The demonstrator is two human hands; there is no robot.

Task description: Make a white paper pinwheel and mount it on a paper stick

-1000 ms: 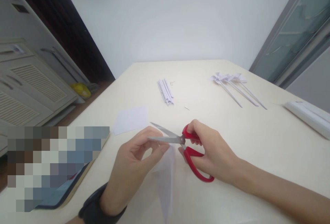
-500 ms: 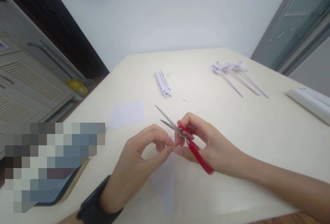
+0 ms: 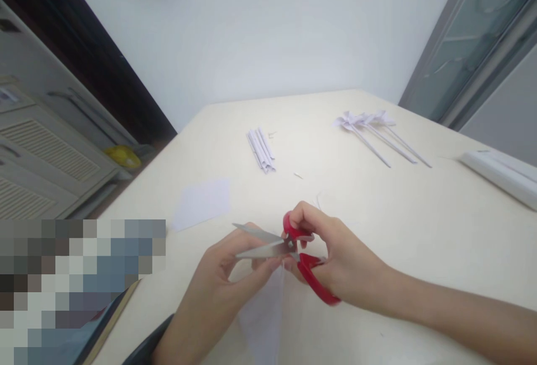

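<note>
Left fingers point(image 3: 263, 276) pinch the white paper point(image 3: 264, 317) near its top, presumably steadying it, while right fingers point(image 3: 302, 212) hold red-handled scissors point(image 3: 290, 243), blades spread!

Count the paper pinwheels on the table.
3, side by side on the table, far right: left pinwheel, middle pinwheel and right pinwheel. Their heads overlap, so another may be hidden.
</note>
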